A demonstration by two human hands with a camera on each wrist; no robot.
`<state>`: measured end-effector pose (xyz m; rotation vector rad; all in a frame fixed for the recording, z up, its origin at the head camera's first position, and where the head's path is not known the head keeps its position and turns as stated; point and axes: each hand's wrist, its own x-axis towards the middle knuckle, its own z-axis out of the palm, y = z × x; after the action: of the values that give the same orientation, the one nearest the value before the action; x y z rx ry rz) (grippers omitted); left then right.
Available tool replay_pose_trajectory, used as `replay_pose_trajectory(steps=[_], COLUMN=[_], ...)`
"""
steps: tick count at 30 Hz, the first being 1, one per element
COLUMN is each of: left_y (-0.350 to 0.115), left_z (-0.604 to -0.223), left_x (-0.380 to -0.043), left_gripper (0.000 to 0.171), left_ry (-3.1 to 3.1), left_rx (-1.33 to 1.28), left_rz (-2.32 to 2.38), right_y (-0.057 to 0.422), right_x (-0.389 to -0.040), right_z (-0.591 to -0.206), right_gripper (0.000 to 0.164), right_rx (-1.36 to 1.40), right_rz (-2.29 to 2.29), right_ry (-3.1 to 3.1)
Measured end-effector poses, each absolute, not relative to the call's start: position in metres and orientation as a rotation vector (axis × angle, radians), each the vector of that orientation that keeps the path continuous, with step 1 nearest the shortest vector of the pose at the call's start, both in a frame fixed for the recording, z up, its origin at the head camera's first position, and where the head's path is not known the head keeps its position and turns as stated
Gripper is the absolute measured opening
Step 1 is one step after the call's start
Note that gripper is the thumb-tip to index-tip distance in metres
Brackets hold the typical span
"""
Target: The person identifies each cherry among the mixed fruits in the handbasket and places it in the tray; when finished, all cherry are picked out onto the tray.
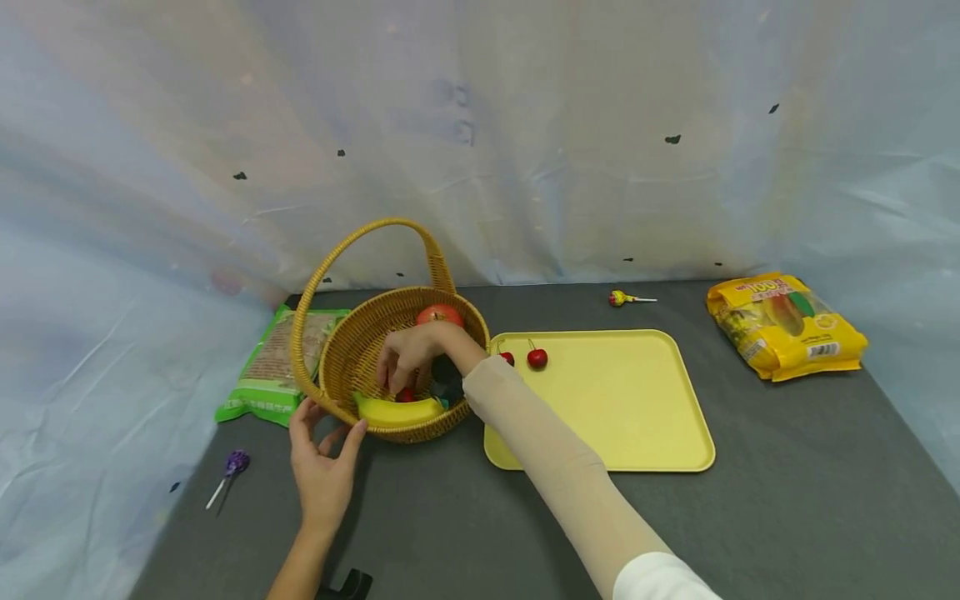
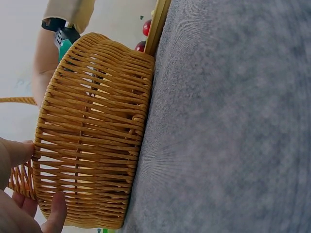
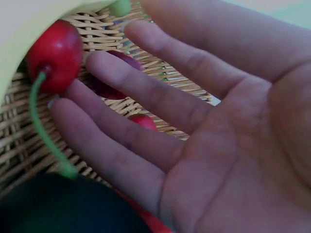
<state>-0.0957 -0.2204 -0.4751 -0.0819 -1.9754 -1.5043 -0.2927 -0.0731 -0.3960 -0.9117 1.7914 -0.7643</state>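
Observation:
My left hand (image 1: 326, 471) grips the rim of the wicker basket (image 1: 348, 350) at its near left side, beside the foot of the tall handle. Inside the basket my right hand (image 1: 408, 354) reaches down, fingers loosely extended, as the right wrist view shows. A cherry (image 3: 56, 56) with a green stem lies right at its fingertips; other red cherries (image 3: 142, 121) show behind the fingers. Along the basket's near side lies a banana (image 1: 397, 412), and a round red fruit (image 1: 440, 313) sits at the back. A dark rounded thing (image 3: 68, 206) fills the lower left corner of the right wrist view.
A yellow tray (image 1: 600, 408) with two cherries (image 1: 537, 358) stands right of the basket, under my right forearm. Behind the basket lies a green bag (image 1: 266, 367). A purple lollipop (image 1: 237, 462), a yellow-red lollipop (image 1: 617, 298) and a yellow bag (image 1: 795, 329) also lie on the table.

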Motion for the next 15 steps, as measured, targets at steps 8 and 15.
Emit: replay_pose_trajectory(steps=[8, 15], left_y=[-0.2207, -0.2173], left_z=[-0.4757, -0.4691], left_x=[-0.0957, -0.0946], left_gripper=[0.069, 0.069], left_ry=[-1.992, -1.993], left_rx=[-0.078, -0.067], left_rz=[-1.491, -1.479], right_y=[-0.0729, -0.0726], right_x=[-0.2957, -0.2976], right_z=[-0.4035, -0.4049], right_gripper=[0.041, 0.037], right_rx=[-0.892, -0.934], right_rz=[-0.748, -0.786], right_ry=[1.714, 1.667])
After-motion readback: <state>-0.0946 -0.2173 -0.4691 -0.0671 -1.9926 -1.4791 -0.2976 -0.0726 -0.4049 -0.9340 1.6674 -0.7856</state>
